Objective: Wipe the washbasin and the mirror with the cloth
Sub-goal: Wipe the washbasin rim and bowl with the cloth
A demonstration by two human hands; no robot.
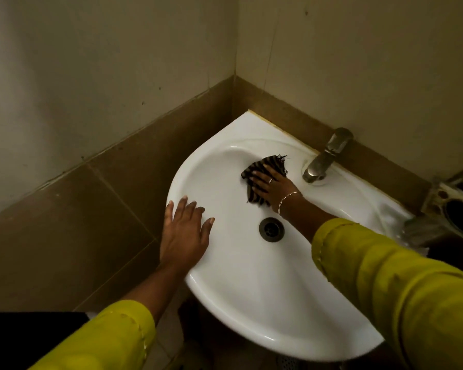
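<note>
A white corner washbasin fills the middle of the view, with a dark drain in its bowl. A dark striped cloth lies on the bowl's far wall. My right hand presses flat on the cloth, fingers spread over it. My left hand rests palm down on the basin's left rim, fingers apart, holding nothing. No mirror is in view.
A metal tap stands on the back ledge, right of the cloth. A worn metal holder hangs on the wall at the far right. Brown tiles and beige walls close in the corner.
</note>
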